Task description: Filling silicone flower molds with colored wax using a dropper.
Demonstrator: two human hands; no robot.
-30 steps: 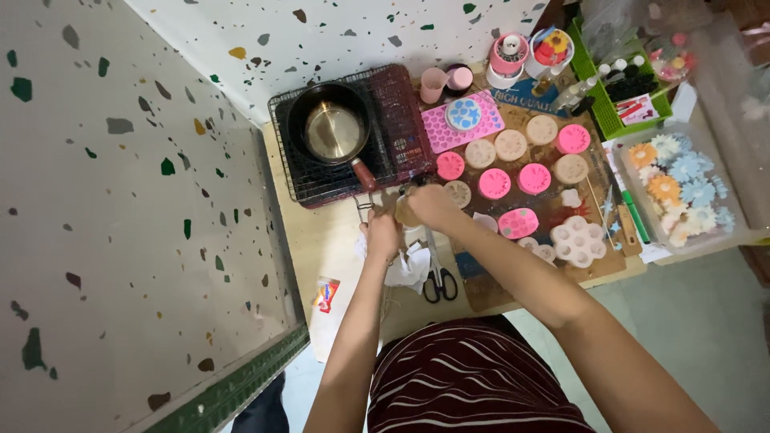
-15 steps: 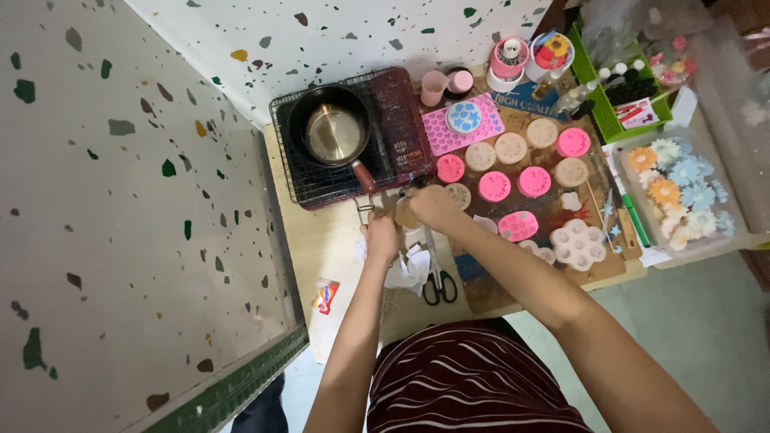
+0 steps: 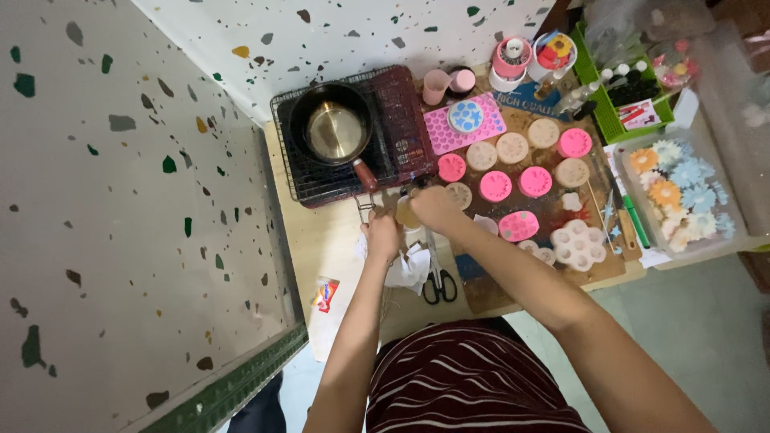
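My right hand (image 3: 434, 206) grips a small round beige mould (image 3: 405, 215) just in front of the stove. My left hand (image 3: 383, 235) is curled tight against the same mould from the left side, and what lies under its fingers is hidden. Both hands meet over the wooden table (image 3: 321, 240), right above a crumpled white tissue (image 3: 411, 269). A pair of black-handled scissors (image 3: 439, 282) lies just nearer to me than the hands.
A small steel pan (image 3: 335, 132) sits on a dark red wire-topped stove (image 3: 401, 128). Several pink and beige round moulds (image 3: 496, 186), a white flower mould (image 3: 577, 243) and a pink heart mould (image 3: 465, 122) cover the board. A clear box of flower shapes (image 3: 682, 188) and a green basket (image 3: 605, 112) stand at the right.
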